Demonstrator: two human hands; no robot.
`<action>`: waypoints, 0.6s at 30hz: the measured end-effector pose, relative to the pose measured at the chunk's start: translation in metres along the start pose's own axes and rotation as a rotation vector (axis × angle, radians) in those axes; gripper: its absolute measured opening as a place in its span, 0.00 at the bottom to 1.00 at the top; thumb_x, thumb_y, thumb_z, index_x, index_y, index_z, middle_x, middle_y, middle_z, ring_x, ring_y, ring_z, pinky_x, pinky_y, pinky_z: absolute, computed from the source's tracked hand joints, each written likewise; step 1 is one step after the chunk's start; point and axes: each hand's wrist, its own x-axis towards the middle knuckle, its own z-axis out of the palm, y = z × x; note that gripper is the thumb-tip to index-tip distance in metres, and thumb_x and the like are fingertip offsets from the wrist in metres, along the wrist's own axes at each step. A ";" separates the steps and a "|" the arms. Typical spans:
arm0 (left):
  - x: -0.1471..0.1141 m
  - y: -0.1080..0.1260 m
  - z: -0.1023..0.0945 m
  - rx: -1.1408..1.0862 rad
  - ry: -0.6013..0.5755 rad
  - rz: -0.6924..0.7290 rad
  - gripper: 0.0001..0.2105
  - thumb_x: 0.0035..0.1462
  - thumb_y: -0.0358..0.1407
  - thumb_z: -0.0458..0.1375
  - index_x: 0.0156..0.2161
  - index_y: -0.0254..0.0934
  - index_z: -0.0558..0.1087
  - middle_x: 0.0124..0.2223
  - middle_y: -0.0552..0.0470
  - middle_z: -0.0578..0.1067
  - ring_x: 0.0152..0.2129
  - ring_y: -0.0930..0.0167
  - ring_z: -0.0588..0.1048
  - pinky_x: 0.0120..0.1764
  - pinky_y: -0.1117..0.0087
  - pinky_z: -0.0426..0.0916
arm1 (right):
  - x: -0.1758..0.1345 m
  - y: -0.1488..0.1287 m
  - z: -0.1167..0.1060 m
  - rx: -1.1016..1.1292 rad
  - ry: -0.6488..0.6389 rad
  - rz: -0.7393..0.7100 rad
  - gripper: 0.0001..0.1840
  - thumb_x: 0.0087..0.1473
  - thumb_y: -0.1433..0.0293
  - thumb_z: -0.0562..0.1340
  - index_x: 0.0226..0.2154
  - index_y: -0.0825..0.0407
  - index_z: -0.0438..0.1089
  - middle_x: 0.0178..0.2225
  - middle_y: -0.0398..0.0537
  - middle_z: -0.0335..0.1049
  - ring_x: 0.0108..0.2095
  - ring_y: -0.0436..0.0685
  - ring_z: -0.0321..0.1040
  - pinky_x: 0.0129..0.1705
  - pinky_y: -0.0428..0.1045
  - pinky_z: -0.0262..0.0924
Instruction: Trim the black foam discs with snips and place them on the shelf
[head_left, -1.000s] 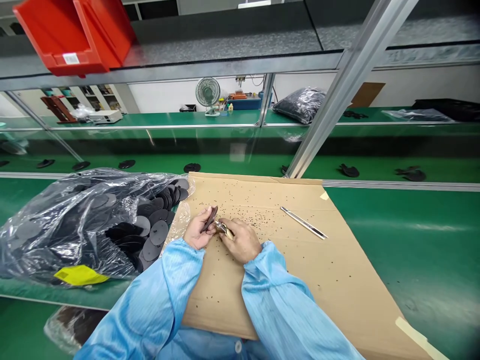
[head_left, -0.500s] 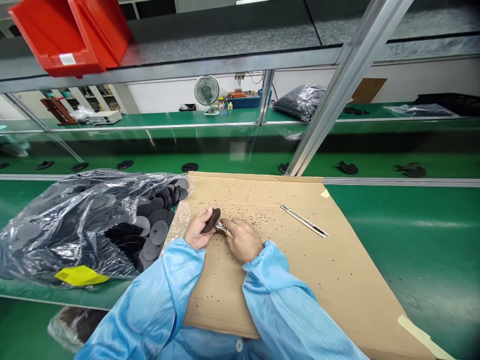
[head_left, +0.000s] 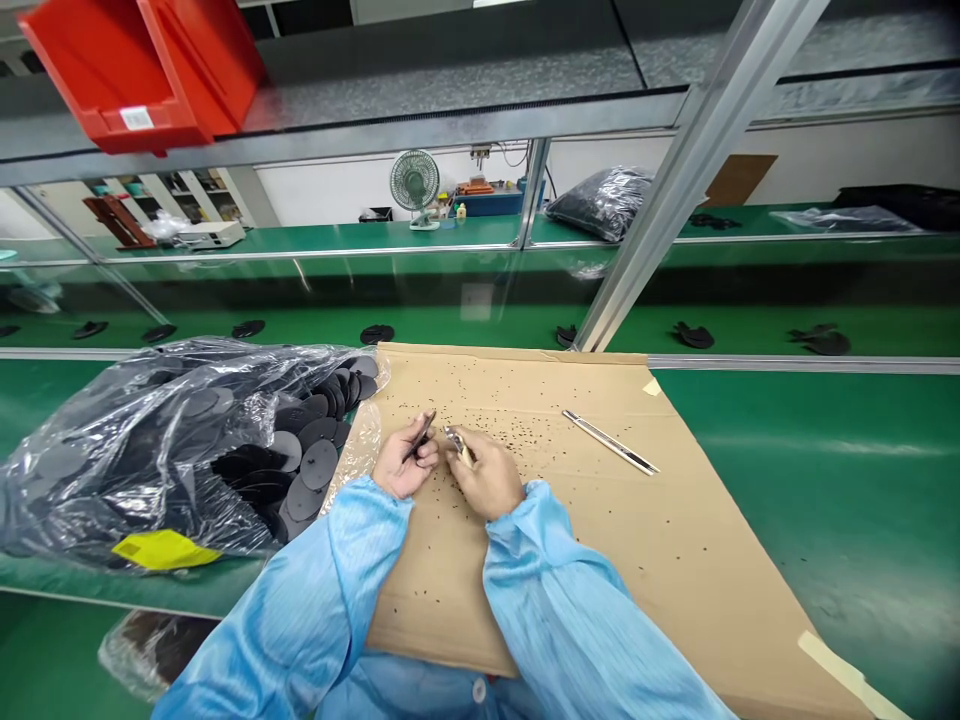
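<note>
My left hand [head_left: 403,463] grips a thin black plastic disc [head_left: 421,432], held edge-on over a sheet of brown cardboard [head_left: 600,530]. Right beside it, my right hand [head_left: 486,473] is closed on a small metal cutting tool [head_left: 456,442] whose tip points toward the disc, a small gap apart from it. Tiny black trimmings [head_left: 495,420] are scattered on the cardboard around both hands. Both arms wear light blue sleeves.
A clear plastic bag [head_left: 157,440] full of black discs lies left of the cardboard, with a yellow label [head_left: 154,549]. A metal strip [head_left: 609,441] lies on the cardboard to the right. Loose black parts sit on the green belt [head_left: 750,335] behind. A slanted aluminium post [head_left: 675,190] and a red bin [head_left: 142,65] stand above.
The disc has turned from a tilted flat face to edge-on in my left hand. My right hand's tool has lifted slightly away from the disc.
</note>
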 end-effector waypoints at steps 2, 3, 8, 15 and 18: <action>-0.001 0.002 0.001 -0.028 -0.008 -0.006 0.04 0.59 0.30 0.54 0.37 0.31 0.69 0.25 0.56 0.62 0.13 0.82 0.55 0.14 0.81 0.49 | 0.002 0.003 0.000 0.135 0.115 0.036 0.18 0.51 0.69 0.59 0.46 0.49 0.69 0.41 0.48 0.71 0.41 0.57 0.66 0.45 0.51 0.60; -0.002 0.002 0.002 -0.027 0.003 0.005 0.04 0.59 0.31 0.55 0.37 0.31 0.69 0.25 0.56 0.62 0.14 0.82 0.55 0.14 0.81 0.49 | 0.003 0.005 0.000 0.215 0.146 0.067 0.18 0.51 0.67 0.59 0.46 0.50 0.69 0.39 0.48 0.71 0.38 0.57 0.67 0.43 0.51 0.61; 0.000 -0.001 0.004 0.093 0.114 0.164 0.11 0.51 0.29 0.63 0.39 0.35 0.68 0.31 0.53 0.69 0.21 0.77 0.68 0.21 0.79 0.62 | 0.010 0.007 -0.003 0.711 0.160 0.282 0.22 0.47 0.58 0.62 0.42 0.53 0.67 0.24 0.40 0.63 0.23 0.51 0.60 0.28 0.47 0.58; 0.010 -0.014 -0.001 0.254 0.041 0.335 0.16 0.44 0.28 0.66 0.40 0.32 0.71 0.37 0.47 0.75 0.30 0.72 0.72 0.34 0.72 0.68 | 0.008 0.013 -0.005 0.545 0.401 0.234 0.15 0.47 0.59 0.62 0.33 0.53 0.65 0.26 0.42 0.63 0.26 0.52 0.60 0.30 0.48 0.58; 0.014 -0.022 -0.001 0.374 0.090 0.486 0.13 0.44 0.28 0.66 0.38 0.31 0.73 0.34 0.48 0.75 0.29 0.73 0.71 0.34 0.74 0.65 | 0.003 0.006 -0.006 0.288 0.520 0.065 0.12 0.51 0.62 0.60 0.35 0.52 0.65 0.29 0.45 0.65 0.30 0.54 0.63 0.36 0.50 0.60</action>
